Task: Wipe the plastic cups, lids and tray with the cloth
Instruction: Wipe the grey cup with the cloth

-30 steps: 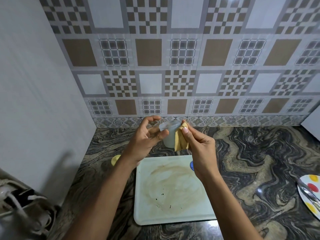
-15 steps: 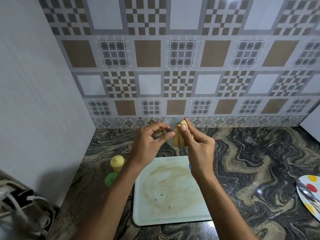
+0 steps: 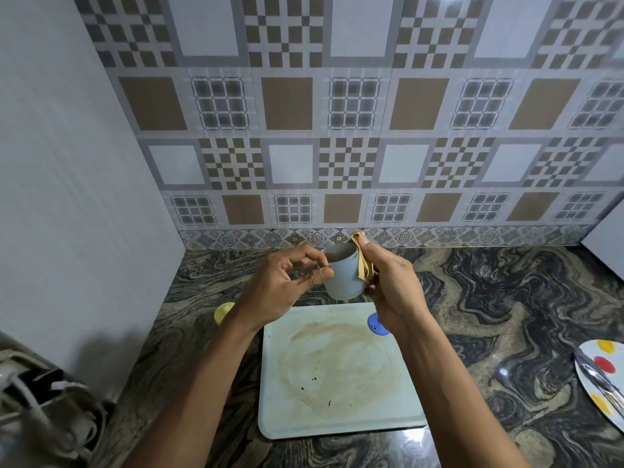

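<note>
A pale grey plastic cup (image 3: 341, 278) is held in the air above the far edge of the tray, its mouth tipped up and toward me. My left hand (image 3: 287, 285) pinches its rim on the left side. My right hand (image 3: 391, 285) presses a folded yellow cloth (image 3: 363, 265) against the cup's right wall and rim. Below lies a pale square tray (image 3: 337, 369) with a wide brown smear and a few dark specks. A blue lid (image 3: 376, 324) lies on the tray, half hidden by my right wrist. A yellow cup (image 3: 223, 312) stands left of the tray, partly behind my left forearm.
The dark marbled counter (image 3: 506, 298) runs to a tiled back wall and a plain wall on the left. A plate with red and yellow dots (image 3: 601, 373) carrying cutlery sits at the right edge. Cables and a dark appliance (image 3: 37, 410) fill the lower left corner.
The cup has turned between my hands, so its body and open mouth now show. The cloth has shifted from in front of the cup onto its right wall and rim.
</note>
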